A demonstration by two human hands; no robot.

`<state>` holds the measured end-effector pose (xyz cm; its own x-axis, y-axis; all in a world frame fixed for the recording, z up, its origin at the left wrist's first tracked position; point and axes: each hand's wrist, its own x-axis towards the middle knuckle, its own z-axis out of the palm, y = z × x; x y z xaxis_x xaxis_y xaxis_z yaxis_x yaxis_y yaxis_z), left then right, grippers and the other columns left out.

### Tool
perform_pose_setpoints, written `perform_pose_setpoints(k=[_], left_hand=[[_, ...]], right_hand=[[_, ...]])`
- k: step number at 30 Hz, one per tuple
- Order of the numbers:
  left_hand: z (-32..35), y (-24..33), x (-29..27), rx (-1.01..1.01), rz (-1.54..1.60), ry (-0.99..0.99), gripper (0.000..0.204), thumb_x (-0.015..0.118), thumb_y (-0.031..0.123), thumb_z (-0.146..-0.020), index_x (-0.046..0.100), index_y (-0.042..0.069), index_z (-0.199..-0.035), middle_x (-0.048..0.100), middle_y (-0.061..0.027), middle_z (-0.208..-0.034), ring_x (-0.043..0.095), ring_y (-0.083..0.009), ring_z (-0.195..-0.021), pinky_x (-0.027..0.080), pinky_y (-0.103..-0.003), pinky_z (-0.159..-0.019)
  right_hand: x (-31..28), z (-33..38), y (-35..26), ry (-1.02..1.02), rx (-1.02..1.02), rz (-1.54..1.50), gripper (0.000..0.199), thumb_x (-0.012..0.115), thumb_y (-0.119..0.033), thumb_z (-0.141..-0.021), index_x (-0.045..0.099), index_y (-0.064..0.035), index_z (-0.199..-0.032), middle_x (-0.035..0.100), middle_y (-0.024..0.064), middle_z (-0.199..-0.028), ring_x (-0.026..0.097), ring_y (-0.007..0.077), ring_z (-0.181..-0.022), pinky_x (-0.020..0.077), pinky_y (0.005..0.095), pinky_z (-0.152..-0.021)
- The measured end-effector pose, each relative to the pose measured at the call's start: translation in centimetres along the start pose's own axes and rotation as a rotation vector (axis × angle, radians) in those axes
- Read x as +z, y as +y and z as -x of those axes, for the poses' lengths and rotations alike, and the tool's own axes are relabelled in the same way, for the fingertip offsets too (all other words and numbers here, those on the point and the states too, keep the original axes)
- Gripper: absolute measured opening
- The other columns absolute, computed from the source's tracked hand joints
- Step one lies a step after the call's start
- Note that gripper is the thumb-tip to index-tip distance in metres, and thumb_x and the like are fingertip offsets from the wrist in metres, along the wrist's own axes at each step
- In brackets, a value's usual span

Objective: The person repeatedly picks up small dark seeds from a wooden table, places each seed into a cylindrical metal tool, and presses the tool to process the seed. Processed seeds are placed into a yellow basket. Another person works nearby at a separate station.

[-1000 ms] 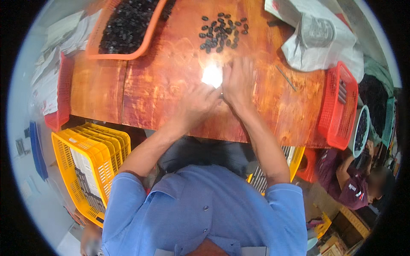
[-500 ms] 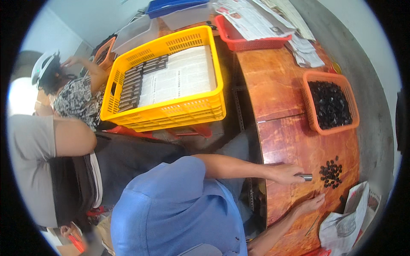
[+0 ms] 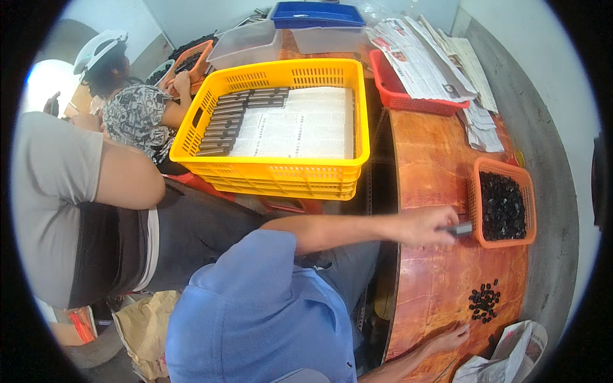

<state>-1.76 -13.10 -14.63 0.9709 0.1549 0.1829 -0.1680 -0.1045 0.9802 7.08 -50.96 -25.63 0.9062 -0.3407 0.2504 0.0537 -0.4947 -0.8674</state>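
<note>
My left hand (image 3: 424, 226) is closed around a short grey metal tube (image 3: 459, 228) and is slightly blurred. It hovers over the wooden table (image 3: 428, 281), just beside an orange basket (image 3: 476, 214) full of small black pieces (image 3: 501, 204). Low on the table lies my right hand (image 3: 450, 337), fingers stretched out and holding nothing. Close to its fingertips is a loose pile of small black oval pieces (image 3: 484, 302). To the left, a yellow crate (image 3: 268, 169) holds rows of similar metal tubes (image 3: 223, 121) on newspaper (image 3: 300, 127).
A red basket (image 3: 415, 102) with newspapers stands at the table's far end. Crumpled newspaper (image 3: 511, 351) lies near my right hand. Clear bins (image 3: 246, 46) and a blue tray (image 3: 319, 16) are at the back. Two people sit at left, one in a patterned shirt (image 3: 137, 118).
My left hand has carried the tube away from the loose pile, up beside the orange basket. My view has turned, and the patterned-shirt person's raised hand has come down.
</note>
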Motion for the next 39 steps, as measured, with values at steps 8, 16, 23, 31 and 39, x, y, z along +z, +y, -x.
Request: perform_pose_setpoints(k=[8, 16, 23, 31, 39], left_hand=[[0.8, 5.7, -19.2, 0.093, -0.521, 0.552, 0.051, 0.077, 0.02, -0.09, 0.061, 0.001, -0.134, 0.069, -0.013, -0.104, 0.068, -0.0209, -0.099, 0.054, -0.035, -0.095], [8.7, -0.3, -35.0, -0.314, -1.169, 0.779, 0.041, 0.077, 0.022, -0.09, 0.066, 0.001, -0.123, 0.071, -0.0191, -0.121, 0.067, -0.0361, -0.113, 0.052, -0.044, -0.099], [18.9, -3.7, -41.8, -0.6, -1.443, 0.668, 0.04, 0.074, 0.011, -0.089, 0.068, 0.005, -0.128, 0.062, -0.0134, -0.13, 0.06, -0.0322, -0.126, 0.05, -0.045, -0.106], [21.8, -6.1, -45.0, -0.679, -1.691, 0.385, 0.037, 0.071, 0.009, -0.084, 0.071, 0.011, -0.12, 0.069, -0.0108, -0.11, 0.067, -0.0311, -0.112, 0.054, -0.047, -0.094], [24.7, -8.6, -45.6, -0.744, -1.715, 0.476, 0.023, 0.061, 0.005, -0.09, 0.066, 0.006, -0.112, 0.066, -0.0136, -0.116, 0.065, -0.0324, -0.116, 0.056, -0.047, -0.092]], right_hand=[[0.0, -1.3, 3.1, -0.031, -0.101, 0.029, 0.037, 0.059, -0.028, -0.108, 0.064, 0.0089, -0.112, 0.068, 0.019, -0.105, 0.064, 0.0283, -0.094, 0.0542, 0.0366, -0.085], [0.2, -3.1, 7.5, -0.004, -0.177, 0.117, 0.037, 0.06, -0.03, -0.108, 0.065, 0.0071, -0.111, 0.067, 0.0159, -0.102, 0.062, 0.0259, -0.087, 0.0525, 0.0374, -0.078], [-0.5, -2.6, 5.9, -0.04, -0.2, 0.232, 0.039, 0.06, -0.031, -0.107, 0.065, 0.007, -0.112, 0.066, 0.0156, -0.1, 0.059, 0.0259, -0.087, 0.0492, 0.0379, -0.079], [-1.1, -3.1, 6.9, -0.045, -0.185, 0.305, 0.037, 0.061, -0.031, -0.106, 0.066, 0.005, -0.115, 0.068, 0.016, -0.105, 0.061, 0.0277, -0.091, 0.0507, 0.0382, -0.083], [-1.1, -2.9, 6.4, 0.004, -0.202, 0.45, 0.035, 0.063, -0.029, -0.105, 0.067, 0.0048, -0.115, 0.068, 0.0162, -0.108, 0.063, 0.0281, -0.097, 0.0516, 0.0394, -0.086]])
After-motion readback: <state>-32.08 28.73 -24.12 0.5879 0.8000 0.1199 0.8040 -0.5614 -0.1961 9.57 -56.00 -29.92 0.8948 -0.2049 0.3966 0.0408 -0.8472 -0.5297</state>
